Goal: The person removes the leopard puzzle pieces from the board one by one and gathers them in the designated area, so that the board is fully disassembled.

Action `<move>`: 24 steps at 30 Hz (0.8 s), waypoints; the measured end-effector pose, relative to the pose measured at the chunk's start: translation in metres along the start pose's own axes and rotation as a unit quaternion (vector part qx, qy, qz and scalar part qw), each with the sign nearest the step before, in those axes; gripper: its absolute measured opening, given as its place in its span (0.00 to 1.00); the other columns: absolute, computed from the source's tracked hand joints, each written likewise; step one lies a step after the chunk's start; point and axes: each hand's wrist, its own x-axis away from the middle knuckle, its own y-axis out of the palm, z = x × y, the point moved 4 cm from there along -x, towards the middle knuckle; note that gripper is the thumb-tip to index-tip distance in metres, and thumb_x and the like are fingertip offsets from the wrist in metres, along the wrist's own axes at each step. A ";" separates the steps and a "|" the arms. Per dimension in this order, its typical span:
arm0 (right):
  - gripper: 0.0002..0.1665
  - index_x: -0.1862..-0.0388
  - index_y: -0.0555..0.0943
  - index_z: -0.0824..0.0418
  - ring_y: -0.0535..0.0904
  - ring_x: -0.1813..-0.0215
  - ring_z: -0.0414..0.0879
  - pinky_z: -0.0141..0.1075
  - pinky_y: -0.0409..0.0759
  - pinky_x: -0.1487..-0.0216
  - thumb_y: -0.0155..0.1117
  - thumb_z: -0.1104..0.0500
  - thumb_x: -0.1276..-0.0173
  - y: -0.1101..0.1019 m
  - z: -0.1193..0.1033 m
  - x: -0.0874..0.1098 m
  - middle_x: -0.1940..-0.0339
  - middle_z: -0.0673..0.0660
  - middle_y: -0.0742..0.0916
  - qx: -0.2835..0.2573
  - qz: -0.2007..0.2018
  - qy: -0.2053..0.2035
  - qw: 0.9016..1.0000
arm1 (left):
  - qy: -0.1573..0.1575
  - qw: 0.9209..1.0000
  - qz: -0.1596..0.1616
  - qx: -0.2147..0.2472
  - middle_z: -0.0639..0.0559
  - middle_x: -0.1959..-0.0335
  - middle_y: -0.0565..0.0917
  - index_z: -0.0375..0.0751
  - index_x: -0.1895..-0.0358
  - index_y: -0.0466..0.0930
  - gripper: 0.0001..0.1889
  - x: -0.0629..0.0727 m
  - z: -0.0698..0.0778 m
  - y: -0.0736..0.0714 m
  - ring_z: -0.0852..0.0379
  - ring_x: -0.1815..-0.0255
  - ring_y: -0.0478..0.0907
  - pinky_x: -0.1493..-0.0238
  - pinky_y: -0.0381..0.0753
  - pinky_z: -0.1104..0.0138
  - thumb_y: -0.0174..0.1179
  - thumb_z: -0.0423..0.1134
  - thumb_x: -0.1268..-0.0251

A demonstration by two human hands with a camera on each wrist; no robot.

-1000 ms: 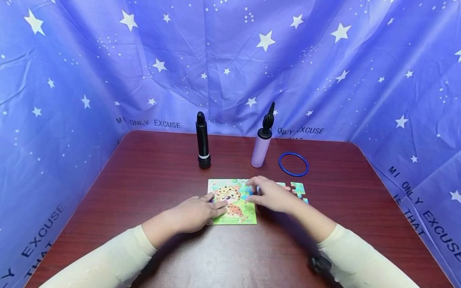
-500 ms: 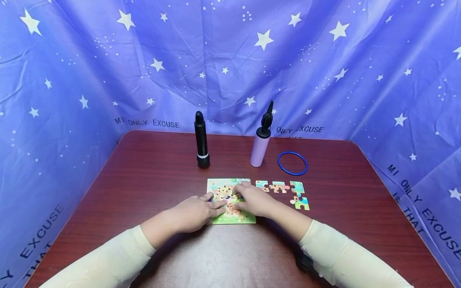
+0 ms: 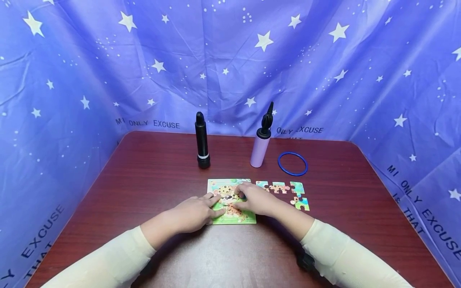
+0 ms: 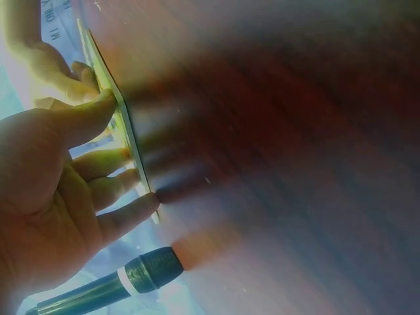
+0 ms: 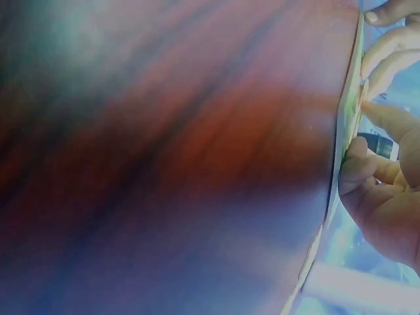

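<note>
A jigsaw puzzle (image 3: 248, 218) with a spotted leopard cub lies flat on the table before me. My left hand (image 3: 192, 214) rests on its left side with extended, spread fingers. In the left wrist view, the thumb and fingertips of the left hand (image 4: 59, 177) touch the puzzle edge (image 4: 134, 144). My right hand (image 3: 257, 199) reaches over the puzzle's right part, thumb and fingers bent round a puzzle piece near the cub's face, mostly hidden beneath them. In the right wrist view, the right hand (image 5: 387, 190) has its fingertips at the puzzle surface.
Several loose puzzle pieces (image 3: 279, 187) lie to the right of the puzzle. Behind stand a black flashlight-like cylinder (image 3: 202, 140) and a purple hand pump (image 3: 260, 150) with a black nozzle. A blue ring (image 3: 293, 164) lies at the right. Starry cloth (image 3: 230, 52) surrounds the table.
My right hand has come left and down onto the middle of the puzzle, uncovering loose pieces. My left fingers have shifted slightly on the puzzle.
</note>
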 end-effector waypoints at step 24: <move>0.17 0.54 0.79 0.56 0.72 0.67 0.37 0.32 0.72 0.65 0.69 0.48 0.36 -0.058 0.088 0.075 0.67 0.46 0.77 0.023 0.040 0.018 0.999 | -0.008 1.000 -0.028 -0.001 0.45 0.24 0.62 0.65 0.29 0.68 0.26 -0.003 0.000 0.002 0.41 0.25 0.61 0.36 0.74 0.47 0.58 0.49 0.30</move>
